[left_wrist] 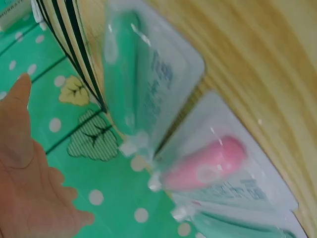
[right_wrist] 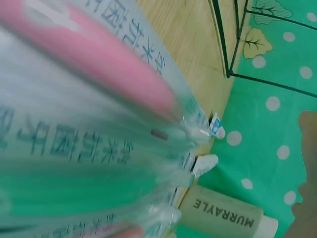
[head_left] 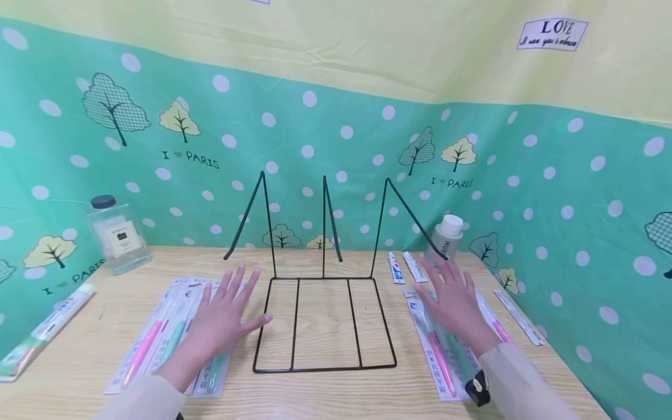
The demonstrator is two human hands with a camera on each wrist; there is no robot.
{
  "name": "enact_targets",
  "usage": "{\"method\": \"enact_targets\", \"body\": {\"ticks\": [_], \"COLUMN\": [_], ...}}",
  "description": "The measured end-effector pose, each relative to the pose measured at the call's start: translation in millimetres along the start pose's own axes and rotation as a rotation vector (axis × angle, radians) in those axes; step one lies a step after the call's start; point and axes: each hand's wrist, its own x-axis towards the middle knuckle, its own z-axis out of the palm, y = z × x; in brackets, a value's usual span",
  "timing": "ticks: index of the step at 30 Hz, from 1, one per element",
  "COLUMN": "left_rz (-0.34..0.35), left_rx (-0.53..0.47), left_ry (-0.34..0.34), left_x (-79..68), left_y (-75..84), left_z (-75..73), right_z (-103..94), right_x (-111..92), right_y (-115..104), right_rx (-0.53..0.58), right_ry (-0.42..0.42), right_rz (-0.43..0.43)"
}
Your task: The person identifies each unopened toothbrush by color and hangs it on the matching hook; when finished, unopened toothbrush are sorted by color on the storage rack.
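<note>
My left hand (head_left: 220,321), fingers spread, is held over packaged toothbrushes (head_left: 140,356) on the left side of the table. Its thumb points toward a black wire rack (head_left: 325,368) in the middle. The left wrist view shows a green toothbrush pack (left_wrist: 126,74) and a pink one (left_wrist: 208,166) apart from the left hand (left_wrist: 25,183). On the other side, my right hand (head_left: 455,300) is spread over more packaged toothbrushes (head_left: 442,364), partly hiding them. Only an edge of the right hand (right_wrist: 308,193) shows in the right wrist view. Neither hand holds anything.
Two small toothpaste tubes (head_left: 415,267) and a grey, white-capped bottle (right_wrist: 218,210) stand or lie behind the right hand. A narrow packet (head_left: 518,317) lies far right. At left are a clear dark-capped bottle (head_left: 123,239) and a long tube-like pack (head_left: 49,329). Patterned cloth (head_left: 357,128) hangs behind.
</note>
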Motion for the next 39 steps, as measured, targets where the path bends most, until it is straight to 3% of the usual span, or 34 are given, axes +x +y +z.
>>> {"method": "enact_targets", "body": {"ticks": [7, 16, 27, 35, 39], "left_rz": [0.036, 0.103, 0.092, 0.036, 0.009], "left_rx": [-0.016, -0.040, -0.141, -0.196, -0.206], "left_ry": [-0.028, -0.092, -0.176, -0.248, -0.275], "left_x": [-7.4, -15.8, -26.9, -29.2, -28.2], "left_y": [12.4, 22.6, 26.8, 26.9, 27.0], "left_z": [0.7, 6.5, 12.0, 12.7, 14.6], "right_z": [-11.3, -18.3, -23.7, -22.5, -21.2], "right_x": [-11, -21, -38, -48, -50], "right_y": [10, 41, 80, 105, 113], "right_rx": [0.042, 0.093, 0.307, 0.343, 0.295], "right_ry": [0.049, 0.058, -0.112, -0.326, -0.404], "right_rz": [0.017, 0.158, 0.408, 0.514, 0.545]}}
